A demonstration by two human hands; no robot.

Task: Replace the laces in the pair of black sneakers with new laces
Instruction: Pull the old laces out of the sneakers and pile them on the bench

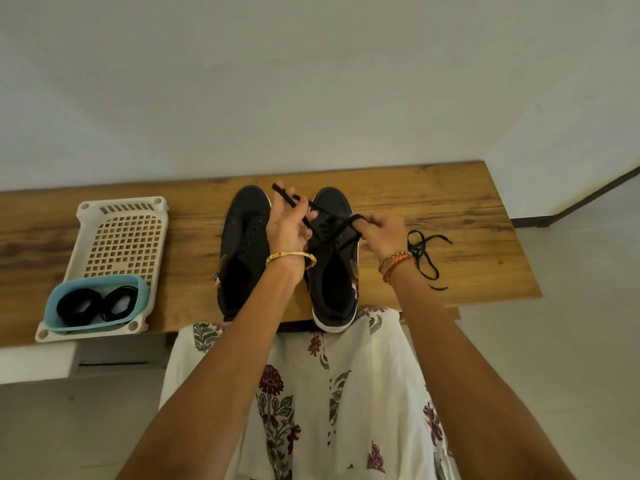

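While the left hand (289,223) pinches one end of the black lace (313,211) and the right hand (384,233) grips the other, both are raised over the right sneaker (334,271), beside the unlaced left sneaker (242,251) on the wooden bench (433,202). Uneven pulling could snag the lace in an eyelet or drag the shoe, whose heel overhangs the near edge. The loose lace (424,258) near the right wrist could be confused with the coiled laces (74,305) in the blue tub (138,289).

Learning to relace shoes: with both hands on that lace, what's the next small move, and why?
Probably keep drawing the lace out of the right sneaker: both left hand and right hand pinch it, and it's partly threaded.
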